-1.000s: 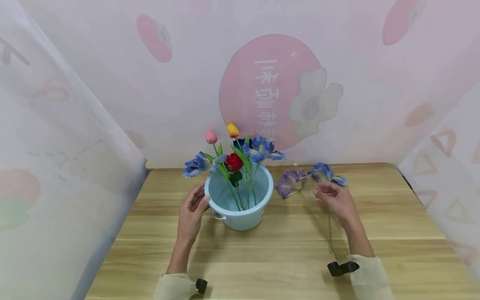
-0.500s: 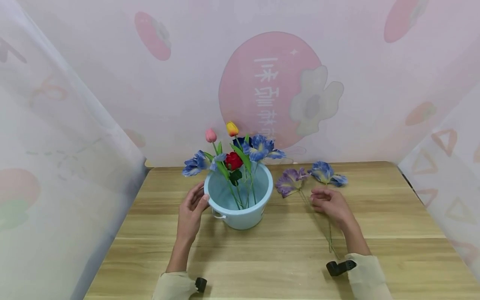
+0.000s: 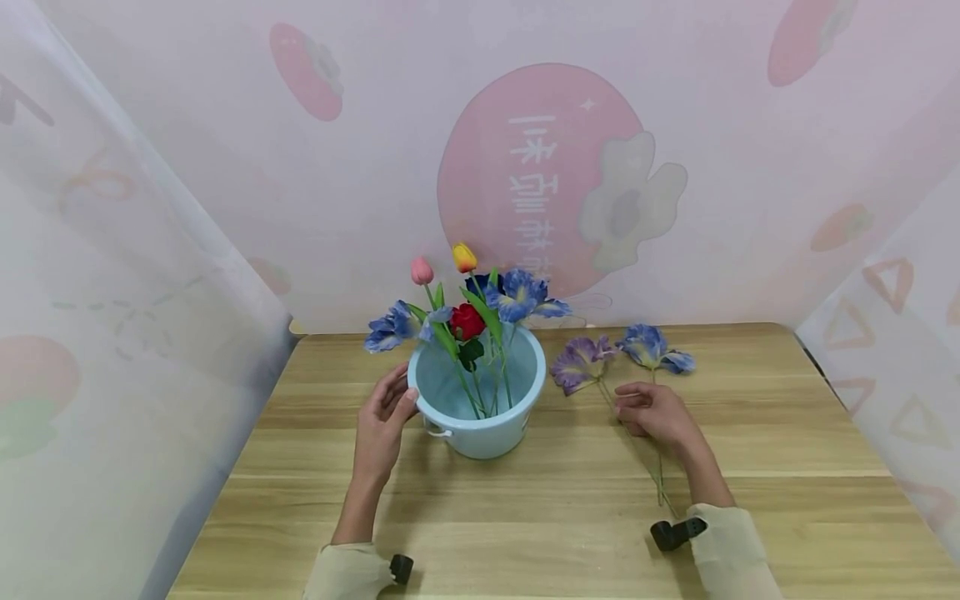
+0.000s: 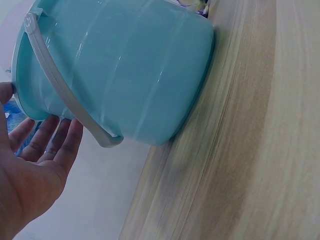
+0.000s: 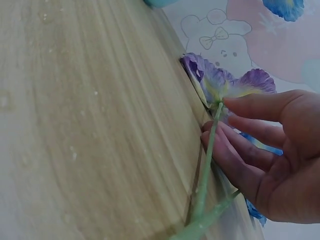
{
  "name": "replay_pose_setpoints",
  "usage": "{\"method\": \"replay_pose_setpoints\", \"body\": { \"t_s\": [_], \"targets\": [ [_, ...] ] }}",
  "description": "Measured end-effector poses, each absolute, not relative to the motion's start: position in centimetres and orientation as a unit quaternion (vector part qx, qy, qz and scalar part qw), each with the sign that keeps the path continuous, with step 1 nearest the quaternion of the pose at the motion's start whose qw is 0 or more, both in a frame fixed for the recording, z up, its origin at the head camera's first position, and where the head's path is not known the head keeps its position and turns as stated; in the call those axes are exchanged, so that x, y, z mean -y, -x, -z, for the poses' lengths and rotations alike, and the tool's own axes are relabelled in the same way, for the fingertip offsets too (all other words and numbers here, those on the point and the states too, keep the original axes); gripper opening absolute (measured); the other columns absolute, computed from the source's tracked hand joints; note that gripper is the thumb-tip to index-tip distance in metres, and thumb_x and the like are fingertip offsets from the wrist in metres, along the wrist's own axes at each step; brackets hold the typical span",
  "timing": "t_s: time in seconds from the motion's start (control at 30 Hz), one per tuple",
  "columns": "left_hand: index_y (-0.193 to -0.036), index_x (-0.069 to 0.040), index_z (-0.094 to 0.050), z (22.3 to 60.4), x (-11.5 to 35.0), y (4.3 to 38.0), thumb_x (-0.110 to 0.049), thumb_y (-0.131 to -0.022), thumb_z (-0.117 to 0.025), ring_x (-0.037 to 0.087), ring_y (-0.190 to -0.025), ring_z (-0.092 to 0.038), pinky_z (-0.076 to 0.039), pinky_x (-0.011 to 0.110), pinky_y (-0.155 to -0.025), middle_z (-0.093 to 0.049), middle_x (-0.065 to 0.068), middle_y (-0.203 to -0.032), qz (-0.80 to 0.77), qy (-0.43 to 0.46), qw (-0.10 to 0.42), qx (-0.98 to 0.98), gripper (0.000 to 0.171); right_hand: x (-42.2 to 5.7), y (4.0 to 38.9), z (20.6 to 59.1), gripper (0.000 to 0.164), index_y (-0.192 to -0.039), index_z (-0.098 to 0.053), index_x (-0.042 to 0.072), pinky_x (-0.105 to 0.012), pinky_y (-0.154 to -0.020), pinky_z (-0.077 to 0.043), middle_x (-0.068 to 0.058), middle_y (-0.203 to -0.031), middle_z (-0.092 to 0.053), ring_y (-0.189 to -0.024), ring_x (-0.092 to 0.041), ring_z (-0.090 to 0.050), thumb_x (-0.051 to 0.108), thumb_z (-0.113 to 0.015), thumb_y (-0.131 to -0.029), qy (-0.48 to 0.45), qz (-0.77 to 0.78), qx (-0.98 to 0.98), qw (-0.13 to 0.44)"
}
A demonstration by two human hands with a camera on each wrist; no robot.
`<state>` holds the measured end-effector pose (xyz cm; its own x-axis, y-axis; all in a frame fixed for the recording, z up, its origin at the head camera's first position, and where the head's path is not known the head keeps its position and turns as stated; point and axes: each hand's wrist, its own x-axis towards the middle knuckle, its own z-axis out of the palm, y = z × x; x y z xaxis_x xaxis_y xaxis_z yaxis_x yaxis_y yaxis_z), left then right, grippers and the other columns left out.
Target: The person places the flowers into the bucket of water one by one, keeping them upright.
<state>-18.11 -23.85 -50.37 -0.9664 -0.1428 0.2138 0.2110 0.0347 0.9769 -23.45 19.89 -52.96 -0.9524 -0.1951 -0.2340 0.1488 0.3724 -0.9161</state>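
Observation:
My left hand [image 3: 382,425] rests against the left side of a light blue bucket [image 3: 486,440]. In the left wrist view its spread fingers [image 4: 47,137] touch the wall by the white handle [image 4: 65,92]. Within the bucket stand a pink tulip [image 3: 422,271], a yellow tulip [image 3: 464,257], a red rose [image 3: 467,322] and blue irises [image 3: 519,297]. To the right lie a purple iris [image 3: 581,363] and a blue iris [image 3: 647,345]. My right hand [image 3: 660,414] is at the purple iris's stem [image 5: 209,155], fingertips beside it and spaced apart; contact is unclear.
A wooden table [image 3: 525,533] bears everything. Behind it hangs a pale printed backdrop [image 3: 360,183], with side panels at left and right. Black wrist devices [image 3: 677,533] sit at both sleeves. The two loose stems cross near their lower ends.
My right hand has moved from near the blue iris toward me and left, to the purple iris's stem. The left hand, bucket and flowers keep their places.

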Motion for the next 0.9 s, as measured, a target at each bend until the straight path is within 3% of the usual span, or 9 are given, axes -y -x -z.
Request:
{"method": "replay_pose_setpoints", "body": {
  "t_s": [0.27,0.6,0.9],
  "targets": [
    [-0.155,-0.008,-0.054,50.2,23.8,18.1,-0.017,-0.110,-0.063,0.018,-0.129,-0.066,-0.063,0.022,-0.096,-0.060,0.022,-0.151,0.693,0.025,0.128,0.709,0.047,-19.7,23.3,52.6,0.043,-0.142,-0.059,-0.013,-0.031,-0.071,-0.066,-0.030,-0.123,-0.073,-0.092,-0.020,-0.076,-0.001,-0.067,-0.101,0.018,0.551,-0.818,0.165],
    [-0.156,-0.007,-0.054,50.2,23.8,18.0,-0.017,-0.110,-0.063,0.015,-0.128,-0.066,-0.063,0.021,-0.095,-0.060,0.023,-0.151,0.691,0.024,0.126,0.711,0.047,-19.7,22.6,50.7,0.047,-0.147,-0.053,-0.014,-0.035,-0.081,-0.068,-0.033,-0.131,-0.065,-0.108,-0.028,-0.072,-0.001,-0.060,-0.103,0.041,0.583,-0.801,0.129],
    [-0.155,-0.008,-0.055,50.3,23.9,18.1,-0.017,-0.110,-0.064,0.018,-0.128,-0.067,-0.064,0.022,-0.095,-0.061,0.021,-0.150,0.694,0.026,0.127,0.708,0.047,-19.5,21.9,48.7,0.047,-0.149,-0.053,-0.011,-0.029,-0.085,-0.067,-0.031,-0.135,-0.061,-0.107,-0.015,-0.072,0.005,-0.063,-0.105,0.037,0.609,-0.789,0.074]
  ]
}}
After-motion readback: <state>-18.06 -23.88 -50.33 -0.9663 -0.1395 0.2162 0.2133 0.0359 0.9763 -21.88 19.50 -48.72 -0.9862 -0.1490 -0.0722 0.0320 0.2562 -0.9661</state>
